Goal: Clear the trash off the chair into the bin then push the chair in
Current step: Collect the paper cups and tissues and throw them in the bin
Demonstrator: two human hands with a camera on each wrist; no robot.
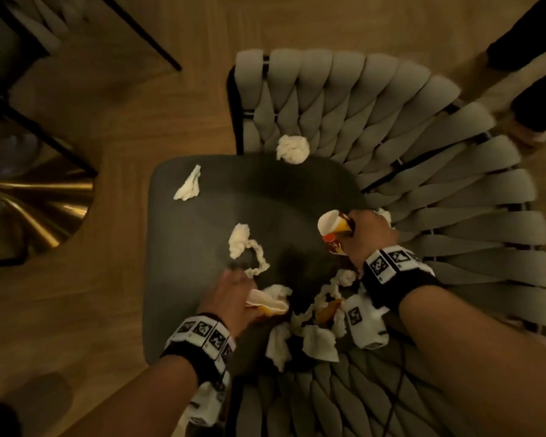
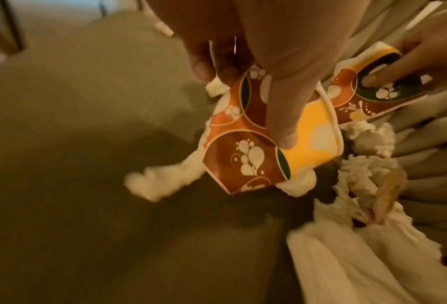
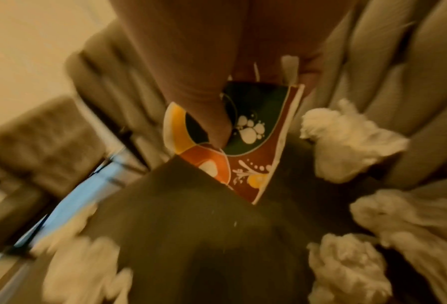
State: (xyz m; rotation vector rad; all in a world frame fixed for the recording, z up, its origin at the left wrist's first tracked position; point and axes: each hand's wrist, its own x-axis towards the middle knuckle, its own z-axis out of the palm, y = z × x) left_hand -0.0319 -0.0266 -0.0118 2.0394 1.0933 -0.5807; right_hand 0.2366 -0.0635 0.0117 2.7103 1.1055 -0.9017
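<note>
A grey chair seat (image 1: 186, 247) is littered with crumpled white tissues: one ball (image 1: 292, 148) at the backrest, one piece (image 1: 188, 184) at far left, one strip (image 1: 240, 239) mid-seat, and a pile (image 1: 316, 326) near me. My left hand (image 1: 234, 288) grips a flattened patterned paper cup (image 2: 245, 160), thumb (image 2: 282, 123) pressed on it, with tissue bunched under it. My right hand (image 1: 369, 234) grips a second patterned cup (image 1: 331, 228) at the seat's right side, thumb (image 3: 209, 115) on its wall (image 3: 251, 144). No bin is in view.
The chair's woven grey backrest (image 1: 423, 152) curves round the right and near sides. A brass table base (image 1: 44, 200) and dark table legs (image 1: 145, 36) stand on the wood floor at left. Another person's arm (image 1: 533, 121) reaches in at upper right.
</note>
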